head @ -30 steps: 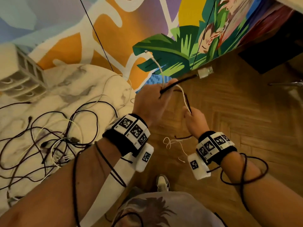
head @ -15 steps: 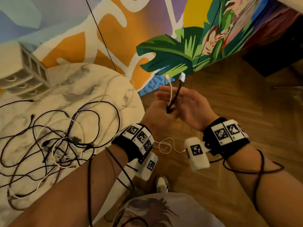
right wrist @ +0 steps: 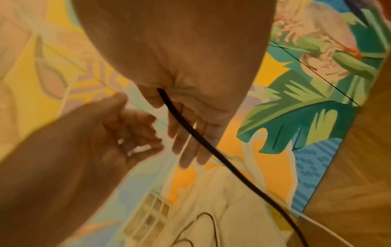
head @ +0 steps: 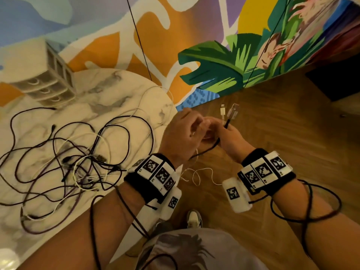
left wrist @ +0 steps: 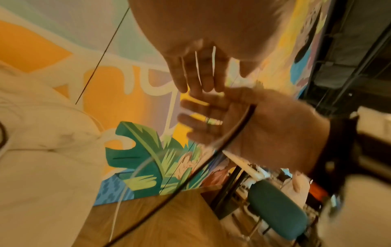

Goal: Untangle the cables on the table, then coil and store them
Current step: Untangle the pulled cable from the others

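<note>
Both hands raised together over the wooden floor (head: 292, 152), just past the edge of the marble table (head: 120, 94); left hand (head: 181, 137) with fingers curled round a thin white cable (head: 202, 174), two white strands showing between its fingers in the left wrist view (left wrist: 197, 66); right hand (head: 231, 139) grasping a black cable (head: 210, 148) between thumb and palm, its other fingers fairly straight and meeting the left fingertips; black cable running out of that grip and down towards the floor (right wrist: 211, 150); two plugs (head: 229, 112), one white and one clear, sticking up just above the right hand; slack white cable hanging in small loops between the two wrists.

Tangle of cables (head: 74, 162) lying on the table, mostly black with a few white ones, crossed and looped over one another, well apart from the hands; small pale drawer unit (head: 46, 82) standing at the far side of the table beside the painted wall (head: 214, 71); marked bands on both wrists; dark cord looped round each forearm; one shoe (head: 193, 219) on the floor below.
</note>
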Demonstrator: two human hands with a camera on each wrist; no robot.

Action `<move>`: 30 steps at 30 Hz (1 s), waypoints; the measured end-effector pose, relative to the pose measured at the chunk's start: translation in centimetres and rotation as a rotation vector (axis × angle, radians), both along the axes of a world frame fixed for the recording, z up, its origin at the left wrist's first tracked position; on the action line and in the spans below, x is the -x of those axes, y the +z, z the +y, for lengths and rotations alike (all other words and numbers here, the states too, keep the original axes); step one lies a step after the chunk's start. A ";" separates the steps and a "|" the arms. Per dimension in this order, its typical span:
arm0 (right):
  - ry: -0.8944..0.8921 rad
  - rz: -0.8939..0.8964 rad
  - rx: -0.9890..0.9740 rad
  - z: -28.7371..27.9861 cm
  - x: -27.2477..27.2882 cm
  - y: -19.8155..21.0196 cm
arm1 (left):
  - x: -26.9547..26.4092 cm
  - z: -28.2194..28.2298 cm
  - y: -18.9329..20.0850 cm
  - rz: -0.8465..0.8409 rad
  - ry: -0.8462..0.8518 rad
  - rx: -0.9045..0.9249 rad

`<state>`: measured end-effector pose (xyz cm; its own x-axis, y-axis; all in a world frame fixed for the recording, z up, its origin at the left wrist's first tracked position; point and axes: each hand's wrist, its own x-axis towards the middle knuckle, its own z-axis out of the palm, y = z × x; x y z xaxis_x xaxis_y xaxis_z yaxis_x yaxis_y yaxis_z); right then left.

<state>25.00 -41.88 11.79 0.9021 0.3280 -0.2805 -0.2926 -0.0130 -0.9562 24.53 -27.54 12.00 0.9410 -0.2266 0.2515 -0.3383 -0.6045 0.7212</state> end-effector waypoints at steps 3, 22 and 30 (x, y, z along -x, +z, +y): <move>0.081 -0.019 0.007 1.0 0.7 -0.8 | -1.2 -0.7 1.4 0.079 -0.017 -0.005; 0.278 -0.150 0.212 0.8 1.2 -2.6 | 0.6 -0.8 1.0 -0.034 -0.168 -0.121; 0.369 -0.247 0.410 0.1 2.8 -4.3 | 3.3 -1.4 -0.3 -0.047 -0.260 -0.186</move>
<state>22.23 -41.73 7.45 0.8036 0.5414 -0.2472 0.0316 -0.4535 -0.8907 21.23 -28.97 11.71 0.8340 -0.5039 0.2248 -0.5288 -0.6135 0.5865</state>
